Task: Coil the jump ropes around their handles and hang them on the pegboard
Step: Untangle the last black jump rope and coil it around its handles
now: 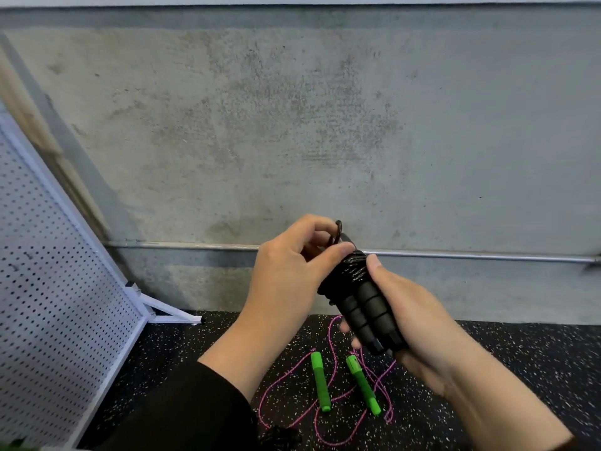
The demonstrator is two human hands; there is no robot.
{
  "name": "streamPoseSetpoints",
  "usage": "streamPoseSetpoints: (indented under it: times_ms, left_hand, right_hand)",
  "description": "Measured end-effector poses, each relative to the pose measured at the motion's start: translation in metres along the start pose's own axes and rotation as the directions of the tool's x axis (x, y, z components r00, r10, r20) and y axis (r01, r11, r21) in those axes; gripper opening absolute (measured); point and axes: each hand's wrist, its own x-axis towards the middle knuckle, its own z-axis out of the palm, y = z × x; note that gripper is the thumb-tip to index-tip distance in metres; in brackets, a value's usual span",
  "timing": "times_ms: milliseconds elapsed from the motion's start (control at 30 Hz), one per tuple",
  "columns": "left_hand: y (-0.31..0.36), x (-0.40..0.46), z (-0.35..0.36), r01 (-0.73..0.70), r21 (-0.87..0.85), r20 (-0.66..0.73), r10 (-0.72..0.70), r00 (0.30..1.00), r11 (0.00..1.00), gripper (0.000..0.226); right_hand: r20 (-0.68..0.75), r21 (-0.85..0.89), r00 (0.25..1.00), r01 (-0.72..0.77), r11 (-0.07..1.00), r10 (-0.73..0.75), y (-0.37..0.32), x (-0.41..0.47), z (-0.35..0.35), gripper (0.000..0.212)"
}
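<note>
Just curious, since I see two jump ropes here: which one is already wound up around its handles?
The black jump rope, held in both hands, has its cord coiled around its paired handles. The pink rope with green handles lies loose and uncoiled on the floor.

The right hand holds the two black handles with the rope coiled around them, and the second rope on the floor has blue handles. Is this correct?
Not quite: the head view shows the floor rope's handles are green, not blue. The right hand does hold the black handles, rope coiled around them.
</note>
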Motion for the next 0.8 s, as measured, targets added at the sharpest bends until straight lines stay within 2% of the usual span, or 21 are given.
streamPoseSetpoints:
  times_ms: [133,300,400,633,800]
  left_hand:
    - [0.006,0.001,0.001,0.018,-0.009,0.021,-0.018,1.0,1.0,0.033]
    - [0.003,0.003,0.009,-0.113,0.121,0.104,0.1,0.99,0.986,0.02]
    - [-0.001,0.005,0.013,-0.159,0.129,0.123,0.144,0.982,0.979,0.017]
    - [-0.013,0.006,0.019,-0.285,0.275,0.377,0.169,0.911,0.918,0.038]
    - [-0.012,0.008,0.02,-0.253,0.239,0.343,0.162,0.925,0.938,0.035]
  right_hand:
    - [0.005,-0.031,0.999,0.032,0.999,-0.032,-0.001,0.001,0.001,0.038]
    - [-0.019,-0.031,1.0,0.015,0.999,-0.015,-0.002,0.005,-0.006,0.027]
    - [-0.017,-0.024,1.0,0.008,1.0,-0.008,-0.005,0.008,-0.012,0.021]
    - [0.003,-0.064,1.0,-0.009,0.998,0.009,-0.011,0.01,-0.034,0.022]
    - [0.05,-0.059,0.998,-0.032,0.998,0.035,-0.009,0.007,-0.04,0.023]
